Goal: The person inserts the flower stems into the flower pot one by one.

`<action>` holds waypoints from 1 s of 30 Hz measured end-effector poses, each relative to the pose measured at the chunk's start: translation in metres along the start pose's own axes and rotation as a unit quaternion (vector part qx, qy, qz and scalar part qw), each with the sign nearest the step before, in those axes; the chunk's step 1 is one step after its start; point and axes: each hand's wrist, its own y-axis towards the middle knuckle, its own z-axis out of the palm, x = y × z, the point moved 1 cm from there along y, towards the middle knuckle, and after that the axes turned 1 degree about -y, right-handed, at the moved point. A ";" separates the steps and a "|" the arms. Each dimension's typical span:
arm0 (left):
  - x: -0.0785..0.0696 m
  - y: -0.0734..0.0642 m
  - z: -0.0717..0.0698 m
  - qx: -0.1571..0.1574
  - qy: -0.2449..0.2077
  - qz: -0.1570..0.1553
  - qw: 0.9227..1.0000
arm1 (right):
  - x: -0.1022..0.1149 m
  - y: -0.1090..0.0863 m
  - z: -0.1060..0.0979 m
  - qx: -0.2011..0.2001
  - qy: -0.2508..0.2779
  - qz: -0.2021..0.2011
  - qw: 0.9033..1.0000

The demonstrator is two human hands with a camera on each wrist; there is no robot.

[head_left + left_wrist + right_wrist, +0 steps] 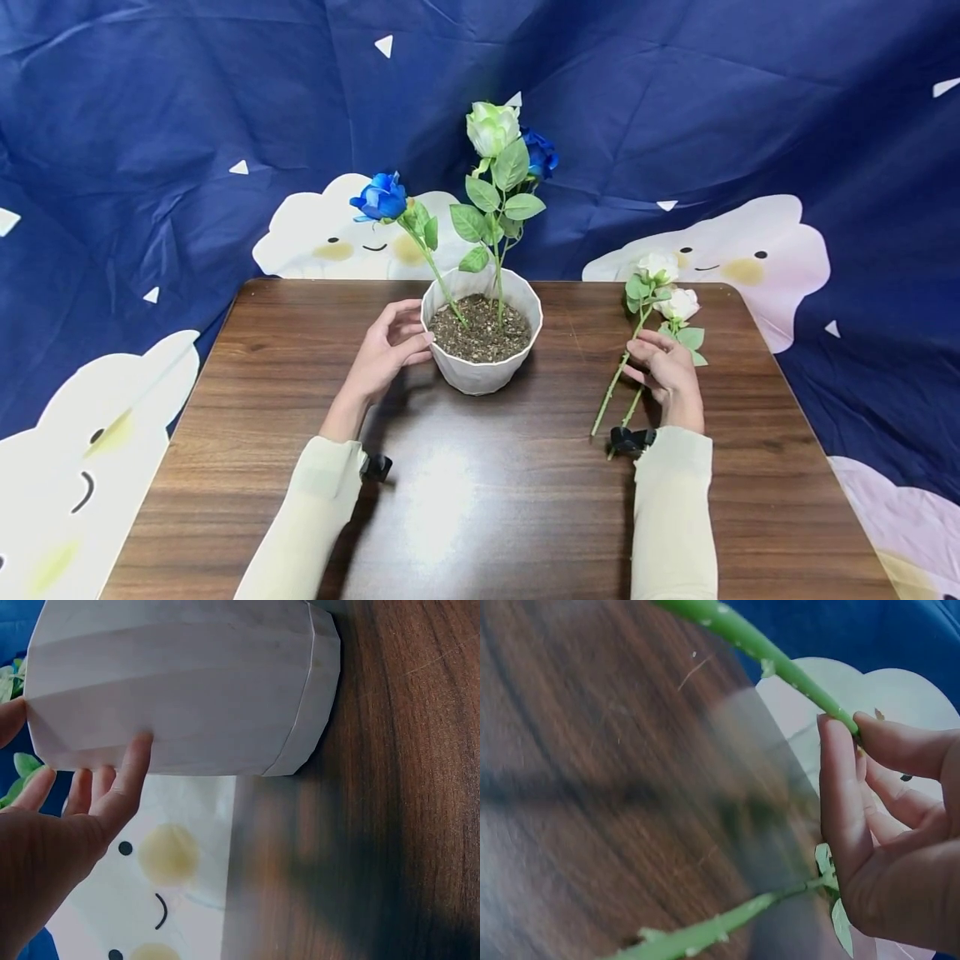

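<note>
A white faceted flowerpot (480, 375) filled with soil (480, 329) stands toward the back of the table. Two blue roses, one leaning left (381, 198) and one behind (542, 154), and a pale green-white rose (492, 129) rise from it. My left hand (386, 350) touches the pot's left side, its fingers spread along the wall (187, 697). At the right, my right hand (667, 371) pinches the green stem (802, 682) of a white rose (657, 267) between thumb and fingertips. Another white rose (678, 305) lies on the table beneath that hand, its stem (727, 922) below the held one.
The brown wooden table (525, 500) reaches back to a dark blue curtain (675, 100) printed with smiling clouds. Black straps with small devices (377, 467) sit on both wrists. A bright light reflection (438, 500) shows on the tabletop.
</note>
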 end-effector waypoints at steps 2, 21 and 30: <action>0.000 0.000 0.000 0.000 -0.001 0.000 1.000 | 0.001 0.000 0.004 -0.001 0.010 -0.002 1.000; 0.000 0.001 0.000 -0.005 0.003 -0.004 1.000 | 0.030 -0.014 0.034 0.049 0.137 -0.089 0.985; 0.001 0.002 0.000 -0.006 0.000 -0.005 1.000 | 0.050 -0.026 0.045 0.055 0.186 -0.145 0.970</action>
